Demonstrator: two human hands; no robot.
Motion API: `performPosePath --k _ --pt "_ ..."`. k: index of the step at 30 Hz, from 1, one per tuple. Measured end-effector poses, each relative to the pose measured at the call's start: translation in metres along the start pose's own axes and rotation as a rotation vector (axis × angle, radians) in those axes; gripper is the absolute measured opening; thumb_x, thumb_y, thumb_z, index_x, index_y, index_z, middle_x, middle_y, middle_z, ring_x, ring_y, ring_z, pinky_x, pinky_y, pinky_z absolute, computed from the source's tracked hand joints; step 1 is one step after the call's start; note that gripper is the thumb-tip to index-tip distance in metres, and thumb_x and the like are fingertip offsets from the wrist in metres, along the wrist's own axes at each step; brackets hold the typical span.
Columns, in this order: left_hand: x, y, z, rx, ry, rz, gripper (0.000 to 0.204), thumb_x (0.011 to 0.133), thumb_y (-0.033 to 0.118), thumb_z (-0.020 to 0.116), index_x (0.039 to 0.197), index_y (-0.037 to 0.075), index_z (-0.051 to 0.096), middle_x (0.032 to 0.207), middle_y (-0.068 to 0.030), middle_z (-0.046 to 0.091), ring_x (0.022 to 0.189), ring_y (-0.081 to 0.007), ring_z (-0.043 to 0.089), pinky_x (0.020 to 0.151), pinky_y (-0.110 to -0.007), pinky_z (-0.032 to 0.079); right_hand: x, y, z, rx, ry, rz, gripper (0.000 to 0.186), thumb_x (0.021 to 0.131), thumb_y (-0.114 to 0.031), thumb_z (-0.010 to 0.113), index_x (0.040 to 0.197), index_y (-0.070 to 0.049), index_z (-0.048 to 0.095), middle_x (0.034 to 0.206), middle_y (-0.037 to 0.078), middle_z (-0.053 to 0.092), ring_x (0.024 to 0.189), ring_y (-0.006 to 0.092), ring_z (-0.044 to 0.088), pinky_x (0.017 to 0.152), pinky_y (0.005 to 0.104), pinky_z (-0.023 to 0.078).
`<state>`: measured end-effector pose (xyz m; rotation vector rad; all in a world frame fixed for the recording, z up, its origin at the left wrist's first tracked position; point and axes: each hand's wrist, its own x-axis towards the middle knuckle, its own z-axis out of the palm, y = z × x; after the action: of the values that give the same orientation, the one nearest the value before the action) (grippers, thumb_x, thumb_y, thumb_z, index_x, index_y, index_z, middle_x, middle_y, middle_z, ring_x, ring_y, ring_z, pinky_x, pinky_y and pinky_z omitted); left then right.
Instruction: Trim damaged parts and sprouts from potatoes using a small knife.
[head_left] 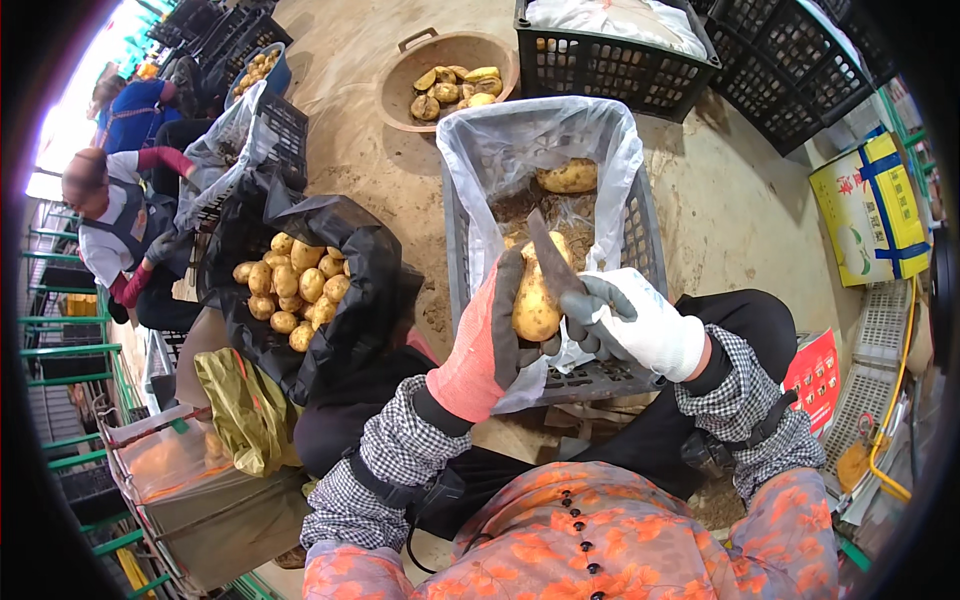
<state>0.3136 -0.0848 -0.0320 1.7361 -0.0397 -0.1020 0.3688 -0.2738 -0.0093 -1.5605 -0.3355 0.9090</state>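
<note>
My left hand [482, 345], in a coral glove with a dark grey palm, is closed around a yellow potato [536, 303] with brown specks. In my right hand [640, 322], gloved in white with grey fingers, is a knife [549, 250] with a broad, dark, stained blade. The blade points up and away from me and lies across the potato's upper part; I cannot tell if it cuts in. Both hands are over the near end of a grey crate [655, 235] lined with clear plastic [470, 150]. Another large potato [567, 176] lies on dirt inside that crate.
Left of the crate, a black plastic liner [365, 240] holds several whole potatoes [290, 285]. Beyond stands a brown basin [395, 85] with potato pieces [450, 92]. Black crates [610, 75] stand at the back. Another person [125, 215] sits at far left beside a lined crate.
</note>
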Motion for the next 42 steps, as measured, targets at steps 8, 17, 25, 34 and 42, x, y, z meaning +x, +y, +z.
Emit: performPosePath --k 8,17,25,34,42 --pt "0.003 -0.008 -0.007 -0.168 -0.130 0.085 0.056 0.084 0.016 0.069 0.131 0.000 0.044 0.111 -0.0126 0.060 0.097 -0.0246 0.063 0.081 -0.032 0.052 -0.002 -0.001 -0.001 -0.131 -0.051 -0.064 0.035 0.094 -0.032 0.052 0.079 -0.001 0.059 0.065 0.004 0.059 0.058 0.0100 0.053 0.053 0.0251 0.043" --pt "0.007 -0.011 0.011 -0.486 -0.051 -0.120 0.050 0.101 0.040 0.046 0.134 0.002 0.044 0.119 -0.0071 0.057 0.106 -0.0143 0.057 0.092 -0.028 0.045 0.004 0.002 -0.003 0.323 0.133 0.013 0.047 0.100 -0.043 0.043 0.080 -0.003 0.054 0.067 0.008 0.057 0.049 0.0135 0.050 0.048 0.0268 0.042" --pt "0.001 -0.009 0.010 -0.846 -0.058 -0.263 0.047 0.105 0.036 0.034 0.136 0.001 0.042 0.113 -0.0106 0.060 0.094 -0.0170 0.063 0.076 -0.032 0.053 -0.003 0.001 -0.007 0.239 0.101 -0.004 0.042 0.097 -0.043 0.052 0.087 -0.003 0.058 0.068 0.002 0.055 0.056 0.0091 0.051 0.049 0.0218 0.040" --pt "0.001 -0.006 0.016 -0.491 0.045 -0.202 0.051 0.104 0.039 0.035 0.142 0.005 0.036 0.115 -0.0092 0.059 0.089 -0.0140 0.062 0.068 -0.027 0.051 -0.002 0.004 0.001 0.030 0.033 0.070 0.036 0.097 -0.036 0.050 0.088 -0.002 0.057 0.072 0.002 0.059 0.062 0.0070 0.054 0.052 0.0221 0.041" --pt "-0.003 -0.008 0.006 -0.248 -0.047 -0.089 0.053 0.094 0.014 0.057 0.140 -0.001 0.036 0.130 -0.0169 0.052 0.114 -0.0284 0.057 0.094 -0.034 0.048 0.004 0.013 -0.006 -0.464 0.058 -0.208 0.039 0.095 -0.036 0.052 0.080 -0.001 0.058 0.060 0.009 0.057 0.055 0.0211 0.056 0.056 0.0348 0.044"
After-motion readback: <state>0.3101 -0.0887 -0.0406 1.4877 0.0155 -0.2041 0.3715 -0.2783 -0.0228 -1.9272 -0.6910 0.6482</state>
